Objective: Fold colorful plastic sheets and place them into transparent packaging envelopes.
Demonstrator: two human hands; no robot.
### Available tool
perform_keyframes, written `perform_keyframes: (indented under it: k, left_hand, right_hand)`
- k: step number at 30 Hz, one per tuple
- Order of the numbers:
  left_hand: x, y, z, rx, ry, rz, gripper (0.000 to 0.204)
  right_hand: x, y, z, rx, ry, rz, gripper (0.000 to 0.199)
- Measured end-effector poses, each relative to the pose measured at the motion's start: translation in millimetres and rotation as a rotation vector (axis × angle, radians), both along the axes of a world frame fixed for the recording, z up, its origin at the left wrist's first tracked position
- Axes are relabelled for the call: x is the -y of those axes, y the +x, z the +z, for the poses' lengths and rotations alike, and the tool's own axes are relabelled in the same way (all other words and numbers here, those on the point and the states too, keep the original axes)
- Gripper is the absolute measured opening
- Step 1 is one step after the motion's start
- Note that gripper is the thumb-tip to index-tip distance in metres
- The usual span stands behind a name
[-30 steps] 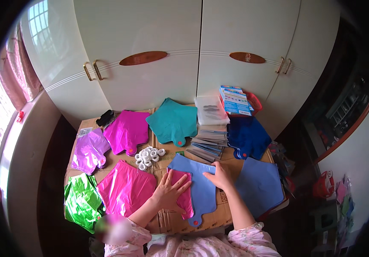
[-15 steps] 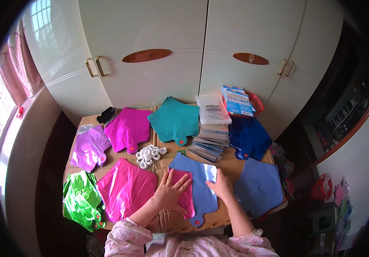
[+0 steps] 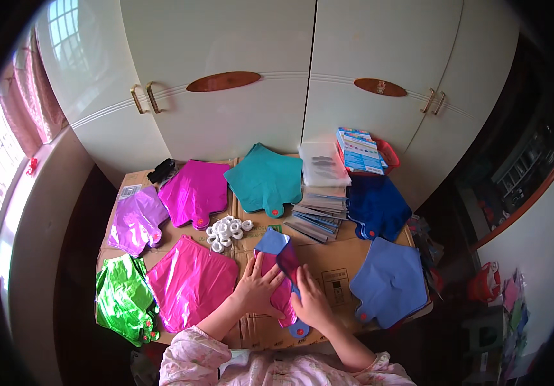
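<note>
A flat blue foil balloon (image 3: 272,242) lies in front of me with its side flaps folded inward. On top of it is a folded pink foil piece (image 3: 281,301), partly covered. My left hand (image 3: 258,287) presses flat on the pink foil, fingers spread. With my right hand (image 3: 313,303) I grip the blue balloon's right flap, which stands folded over to the left and looks dark and shiny near my fingertips. The balloon's rounded tab with a red dot (image 3: 300,329) points toward me. A stack of blue balloons (image 3: 389,276) lies to the right.
Stacks of pink (image 3: 190,283), green (image 3: 122,299), lilac (image 3: 137,222), magenta (image 3: 193,193), teal (image 3: 265,180) and navy (image 3: 380,206) foil balloons lie on the cardboard (image 3: 335,257). White rings (image 3: 227,231), grey strips (image 3: 319,212), plastic bags (image 3: 324,164) and a red basket (image 3: 387,156) are farther back.
My right hand has moved left and toward me, turning the blue balloon's right flap over the pink foil. My left hand stays pressed in place.
</note>
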State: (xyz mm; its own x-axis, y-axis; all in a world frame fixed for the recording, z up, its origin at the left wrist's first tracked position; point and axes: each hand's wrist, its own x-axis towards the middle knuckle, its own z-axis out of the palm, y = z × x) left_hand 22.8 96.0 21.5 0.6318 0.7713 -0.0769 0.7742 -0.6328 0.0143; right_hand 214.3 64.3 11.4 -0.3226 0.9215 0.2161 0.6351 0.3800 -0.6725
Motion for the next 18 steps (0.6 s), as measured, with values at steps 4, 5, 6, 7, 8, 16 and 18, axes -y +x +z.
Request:
perform_keyframes:
  k: [4,5,6,7,8,16,18]
  left_hand:
    - [-0.4,-5.5,-16.1,0.155,0.147,-0.045,0.108]
    - [-0.6,-6.3,-19.9,0.106,0.123,-0.039,0.107]
    - [-1.0,-4.9,-16.5,0.059,0.099,-0.034,0.106]
    - [-1.3,-4.3,-14.8,0.012,0.074,-0.029,0.106]
    - [-1.8,-4.5,-15.7,0.010,0.069,-0.033,0.106]
    - [-4.0,-8.4,-25.7,0.111,0.041,-0.049,0.117]
    - [-4.6,-5.9,-19.2,0.070,-0.021,-0.035,0.118]
  right_hand:
    - [2.1,-18.9,-9.9,0.243,0.184,0.018,0.060]
    - [1.2,-21.9,-13.3,0.271,0.215,0.007,0.058]
    - [-0.1,-24.4,-17.7,0.300,0.245,-0.004,0.057]
    - [-0.6,-26.6,-20.2,0.329,0.275,-0.016,0.056]
    - [0.7,-28.6,-19.1,0.360,0.269,-0.035,0.054]
    - [-0.5,-27.0,-20.3,0.411,0.270,-0.019,0.053]
    - [-1.3,-25.0,-20.3,0.421,0.293,-0.017,0.052]
